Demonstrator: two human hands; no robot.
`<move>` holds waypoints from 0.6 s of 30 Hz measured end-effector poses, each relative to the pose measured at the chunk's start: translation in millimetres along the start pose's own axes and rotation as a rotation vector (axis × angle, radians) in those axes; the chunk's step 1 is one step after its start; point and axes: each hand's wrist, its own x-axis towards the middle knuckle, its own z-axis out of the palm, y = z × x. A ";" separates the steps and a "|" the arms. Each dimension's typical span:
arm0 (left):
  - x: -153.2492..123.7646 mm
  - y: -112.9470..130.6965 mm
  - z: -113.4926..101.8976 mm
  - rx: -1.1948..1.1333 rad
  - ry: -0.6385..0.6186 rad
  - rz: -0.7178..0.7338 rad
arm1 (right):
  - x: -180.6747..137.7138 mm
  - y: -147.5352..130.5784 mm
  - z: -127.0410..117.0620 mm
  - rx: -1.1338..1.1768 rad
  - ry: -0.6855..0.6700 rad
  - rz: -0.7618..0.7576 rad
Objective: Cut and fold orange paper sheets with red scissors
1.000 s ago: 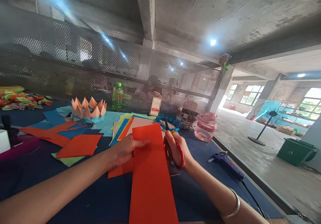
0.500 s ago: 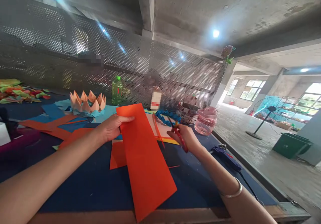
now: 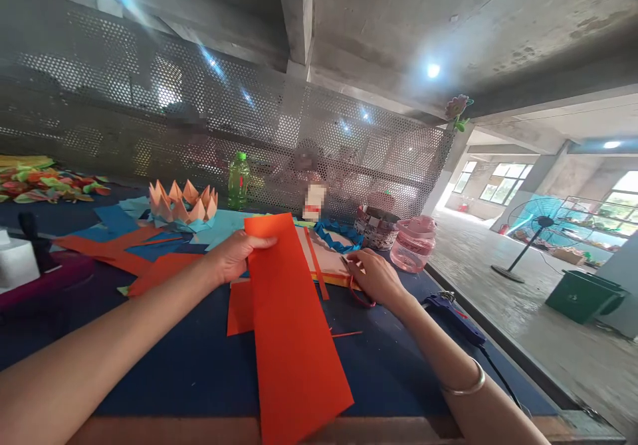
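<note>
My left hand (image 3: 234,256) pinches the top left corner of a long orange paper sheet (image 3: 289,325), which hangs tilted over the dark blue table (image 3: 189,365). My right hand (image 3: 376,277) rests low on the table to the right of the sheet, closed on red-handled scissors (image 3: 356,289) that lie against a stack of coloured paper (image 3: 326,262). A thin orange strip (image 3: 316,271) lies on that stack between my hands. A smaller orange piece (image 3: 239,309) lies under the sheet.
Folded paper crowns (image 3: 182,207), a green bottle (image 3: 238,179), a patterned tub (image 3: 375,227) and a pink jar (image 3: 411,244) stand further back. A blue glue gun (image 3: 451,315) lies at the right edge. Loose orange and blue sheets (image 3: 124,246) cover the left. A perforated metal screen (image 3: 199,133) rises behind.
My right hand has dropped with the scissors onto the table by the paper stack. The cut strip now lies on the stack. My left hand has swung the orange sheet slightly.
</note>
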 end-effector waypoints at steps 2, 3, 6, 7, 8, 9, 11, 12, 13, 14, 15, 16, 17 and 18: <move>-2.5 -5.9 5.0 0.023 -0.011 -0.007 | -2.6 -12.7 4.3 0.297 0.001 -0.116; -3.3 -8.7 6.9 0.031 -0.017 -0.005 | -4.3 -19.0 7.2 0.456 -0.056 -0.143; -4.1 -15.0 10.2 0.032 -0.038 0.003 | -10.4 -32.8 16.3 0.801 -0.307 -0.158; -4.0 -16.2 10.7 0.029 -0.043 0.004 | -12.2 -35.3 18.9 0.845 -0.358 -0.165; -3.8 -16.9 11.0 0.023 -0.045 0.011 | -13.8 -36.7 20.9 0.863 -0.391 -0.178; -3.7 -17.2 11.2 0.016 -0.042 0.023 | -15.0 -37.2 22.3 0.864 -0.405 -0.193; -3.3 -16.8 11.0 0.002 -0.024 0.052 | -16.0 -36.6 23.3 0.859 -0.423 -0.212; -3.0 -16.4 10.8 -0.006 -0.011 0.067 | -15.8 -35.7 23.3 0.862 -0.428 -0.211; -2.6 -15.8 10.5 -0.015 0.002 0.083 | -15.2 -34.5 23.3 0.871 -0.427 -0.202; -1.9 -15.3 10.1 -0.027 0.016 0.098 | -14.3 -33.1 23.4 0.883 -0.422 -0.187; -1.1 -14.8 9.7 -0.042 0.028 0.112 | -13.1 -31.4 23.8 0.896 -0.413 -0.170; 0.0 -14.3 9.3 -0.063 0.041 0.126 | -11.9 -29.4 24.6 0.903 -0.405 -0.157; 1.2 -13.6 8.9 -0.089 0.053 0.142 | -10.7 -27.2 25.7 0.901 -0.399 -0.146; 2.4 -12.7 8.4 -0.115 0.066 0.154 | -9.6 -25.0 27.0 0.889 -0.397 -0.137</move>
